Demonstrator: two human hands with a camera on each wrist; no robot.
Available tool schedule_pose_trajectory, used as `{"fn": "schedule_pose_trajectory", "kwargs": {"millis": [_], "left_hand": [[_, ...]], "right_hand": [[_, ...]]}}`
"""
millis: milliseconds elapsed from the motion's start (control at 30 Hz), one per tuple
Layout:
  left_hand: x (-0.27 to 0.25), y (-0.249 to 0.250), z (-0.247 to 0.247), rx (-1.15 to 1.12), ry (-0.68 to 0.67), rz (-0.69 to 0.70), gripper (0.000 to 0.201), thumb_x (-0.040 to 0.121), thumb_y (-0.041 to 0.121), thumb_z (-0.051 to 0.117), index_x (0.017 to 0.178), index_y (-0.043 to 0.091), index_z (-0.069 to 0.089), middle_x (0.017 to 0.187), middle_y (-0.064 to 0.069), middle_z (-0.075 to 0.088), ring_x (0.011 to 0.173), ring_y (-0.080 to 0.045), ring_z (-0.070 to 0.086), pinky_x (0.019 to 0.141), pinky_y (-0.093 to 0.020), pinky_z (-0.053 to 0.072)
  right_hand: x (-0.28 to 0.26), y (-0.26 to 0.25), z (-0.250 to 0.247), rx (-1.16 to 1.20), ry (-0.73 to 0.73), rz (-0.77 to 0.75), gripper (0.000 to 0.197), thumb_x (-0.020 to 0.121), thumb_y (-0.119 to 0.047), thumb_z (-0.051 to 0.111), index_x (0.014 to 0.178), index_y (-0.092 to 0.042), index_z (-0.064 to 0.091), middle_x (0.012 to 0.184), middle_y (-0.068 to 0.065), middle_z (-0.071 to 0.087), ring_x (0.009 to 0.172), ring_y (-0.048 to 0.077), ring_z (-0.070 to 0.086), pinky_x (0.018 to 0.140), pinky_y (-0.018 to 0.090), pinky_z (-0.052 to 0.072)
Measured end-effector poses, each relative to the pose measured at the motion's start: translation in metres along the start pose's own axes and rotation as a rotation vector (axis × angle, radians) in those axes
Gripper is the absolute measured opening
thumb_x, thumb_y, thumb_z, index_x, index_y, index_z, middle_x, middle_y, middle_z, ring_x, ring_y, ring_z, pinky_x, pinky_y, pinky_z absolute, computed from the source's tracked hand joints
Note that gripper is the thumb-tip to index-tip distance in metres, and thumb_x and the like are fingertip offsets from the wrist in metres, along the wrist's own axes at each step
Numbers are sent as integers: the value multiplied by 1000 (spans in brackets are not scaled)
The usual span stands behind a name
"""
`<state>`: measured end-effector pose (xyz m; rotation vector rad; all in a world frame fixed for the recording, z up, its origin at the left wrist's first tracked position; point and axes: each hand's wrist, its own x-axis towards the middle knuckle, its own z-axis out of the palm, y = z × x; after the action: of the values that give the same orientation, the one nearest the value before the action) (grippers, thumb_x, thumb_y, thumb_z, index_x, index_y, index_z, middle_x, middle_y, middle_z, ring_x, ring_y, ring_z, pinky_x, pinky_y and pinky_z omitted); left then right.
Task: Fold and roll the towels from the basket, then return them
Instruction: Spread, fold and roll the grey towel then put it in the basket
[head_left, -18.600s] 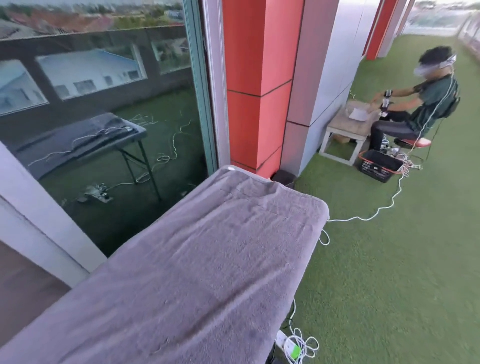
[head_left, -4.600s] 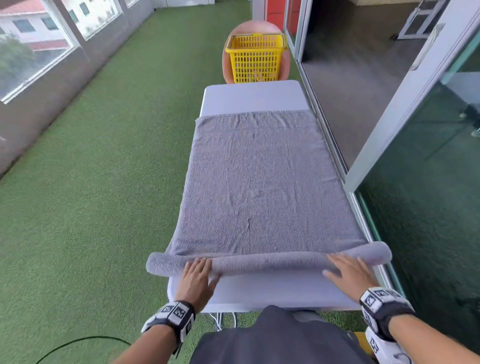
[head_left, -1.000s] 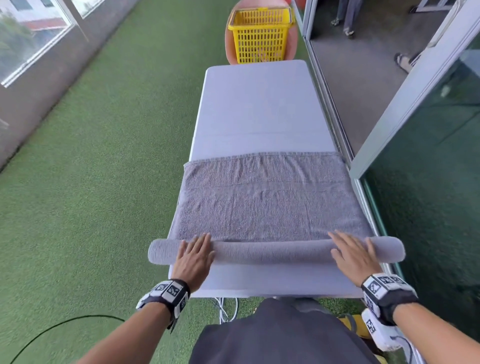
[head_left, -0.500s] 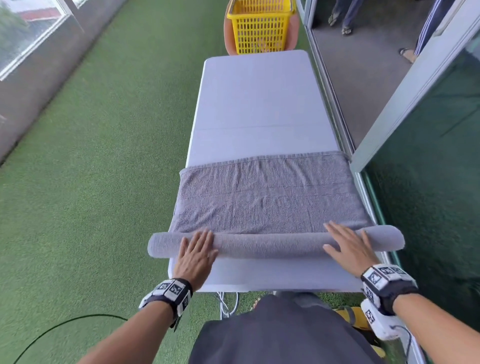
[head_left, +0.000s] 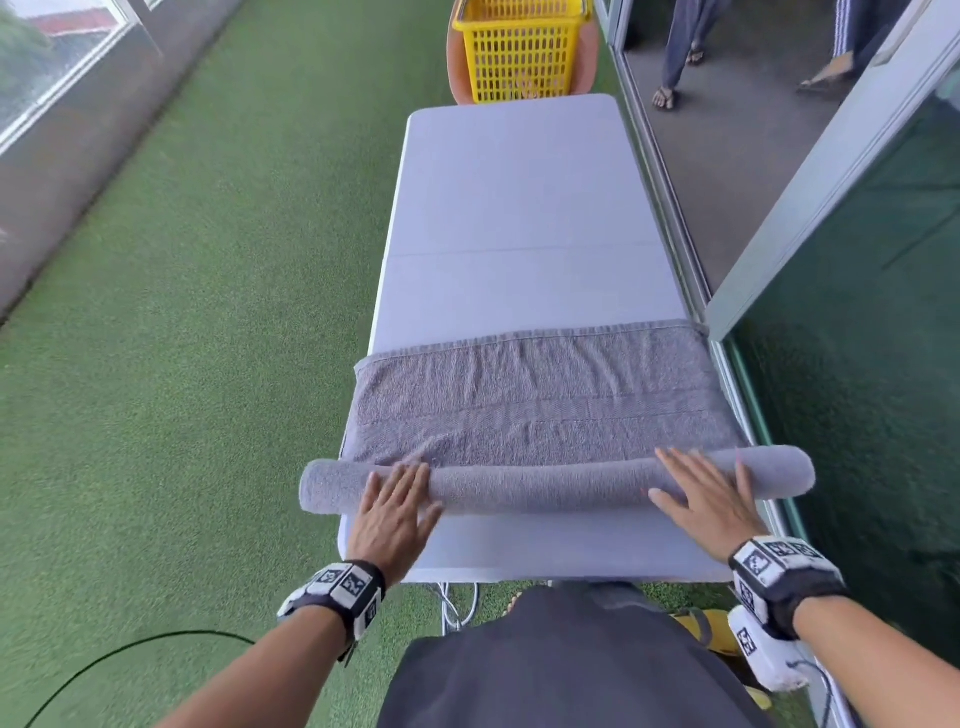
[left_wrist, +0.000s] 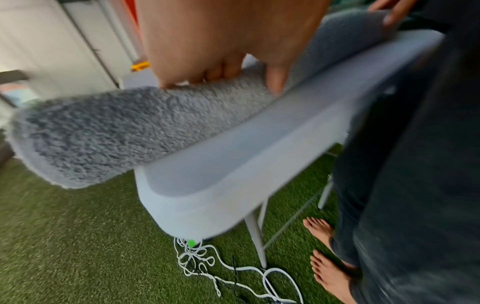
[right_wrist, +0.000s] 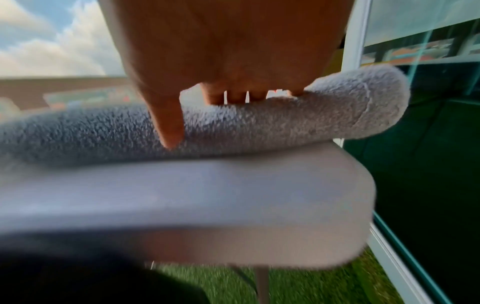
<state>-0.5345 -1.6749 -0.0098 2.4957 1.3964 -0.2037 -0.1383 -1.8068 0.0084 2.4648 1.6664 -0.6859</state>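
Grey towel half rolled on white table, green turf around; left hand, right hand flat on roll.

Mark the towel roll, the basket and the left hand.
towel roll (head_left: 545, 488), head view, middle of the rolled part
basket (head_left: 519, 62), head view, front mesh wall
left hand (head_left: 392, 519), head view, back of the hand

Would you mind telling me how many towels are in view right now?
1: the grey towel lies half rolled on the white table. The yellow basket's inside is hidden, so more may be there.
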Motion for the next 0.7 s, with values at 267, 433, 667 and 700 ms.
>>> {"fn": "schedule_pose_trajectory", "kwargs": {"millis": [267,433,667,700], "left_hand": [[-2,1,-6,85,31,93,46,74,56,39,100,27,64,102,9,65,99,-15,59,102,-40,36],[23,-3,-19,6,-7,31,77,87,61,-1,150,22,20,150,7,20,141,-13,22,119,-48,4],[3,0,-3,63,29,142,40,72,49,66,103,23,68,98,7,71,92,-14,65,102,-46,41],[5,1,-9,61,17,126,42,79,54,47,103,25,65,99,8,69,93,-12,61,103,-46,40]], "right_hand": [[-4,3,1,-103,-111,-29,45,84,-44,53,128,-38,48,133,-13,54,123,13,45,114,42,16],[12,0,-16,-34,-17,-8,53,98,-49,31,149,-39,19,155,-18,20,143,10,21,117,51,-3],[-11,-8,3,-161,-84,-5,62,80,-43,61,137,-41,36,142,-20,42,133,5,35,117,43,5],[-7,-8,-1,-151,-94,-4,59,81,-45,60,136,-41,40,142,-19,44,131,7,37,117,44,5]]}}
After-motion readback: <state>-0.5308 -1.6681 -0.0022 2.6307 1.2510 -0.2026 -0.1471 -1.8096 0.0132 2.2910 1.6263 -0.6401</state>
